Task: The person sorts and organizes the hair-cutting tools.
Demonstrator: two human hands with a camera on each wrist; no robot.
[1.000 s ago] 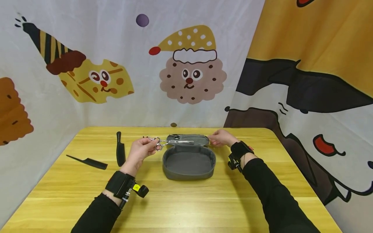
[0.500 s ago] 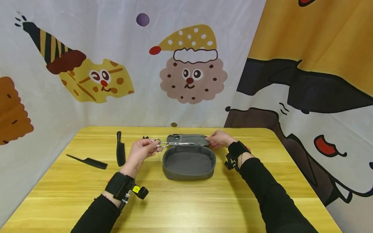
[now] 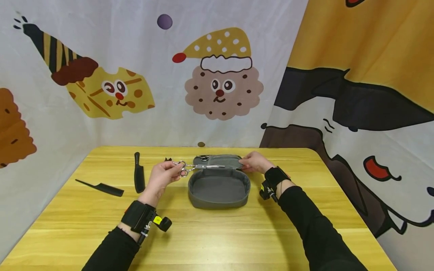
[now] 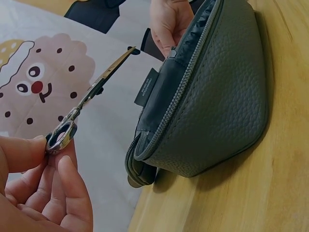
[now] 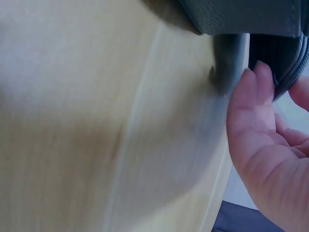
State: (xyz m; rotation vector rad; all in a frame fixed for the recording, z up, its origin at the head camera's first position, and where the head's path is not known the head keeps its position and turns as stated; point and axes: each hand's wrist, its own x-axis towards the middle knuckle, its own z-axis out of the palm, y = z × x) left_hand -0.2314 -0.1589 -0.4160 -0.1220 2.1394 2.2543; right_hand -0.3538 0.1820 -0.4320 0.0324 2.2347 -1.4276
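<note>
My left hand [image 3: 163,176] pinches silver scissors [image 3: 210,166] by a handle ring. In the head view their blades point right, in front of the folded-back lid [image 3: 225,160] of a grey zip case [image 3: 218,204]. The left wrist view shows the scissors [image 4: 99,86] clear of the case wall [image 4: 227,96]. At the lid's right end, my right hand [image 3: 256,162] holds its edge; in the right wrist view the thumb and fingertips [image 5: 260,72] are on either side of the zipped rim. Another scissors' handle ring [image 3: 205,158] shows at the lid's left part.
On the left of the wooden table [image 3: 217,241] lie a black wide comb [image 3: 139,177] and a black tail comb [image 3: 107,189]. A small black object [image 3: 168,159] is partly hidden behind my left hand. A printed curtain [image 3: 135,131] hangs behind the table.
My right hand has shifted slightly left onto the lid's edge. The left hand and the scissors have barely moved.
</note>
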